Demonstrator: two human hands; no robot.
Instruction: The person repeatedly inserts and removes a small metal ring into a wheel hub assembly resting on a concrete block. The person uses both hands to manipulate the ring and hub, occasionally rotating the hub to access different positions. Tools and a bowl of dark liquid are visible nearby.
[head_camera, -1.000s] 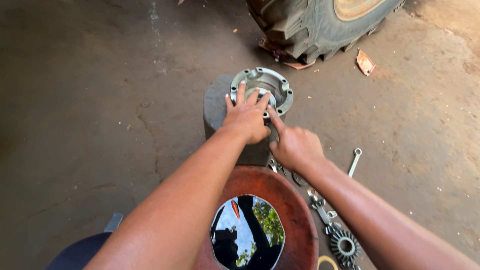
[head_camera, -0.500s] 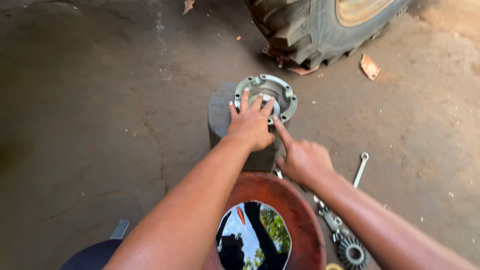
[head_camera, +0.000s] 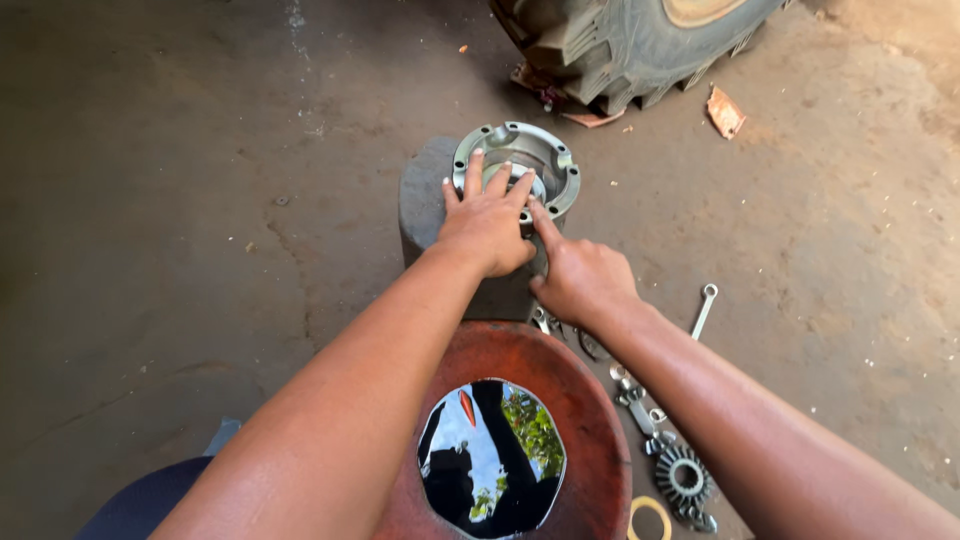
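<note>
A round flanged housing sits on a block on the floor, near the middle of the view. The left hand lies on the housing's 6 o'clock rim; the right hand is just beside it at 4 o'clock, one finger reaching onto the rim. A tyre stands behind the block at 1 o'clock. A bowl of liquid lies before the block at 6 o'clock. At the bowl's 3 o'clock lie a gear and a ring, with a spanner at 2 o'clock.
</note>
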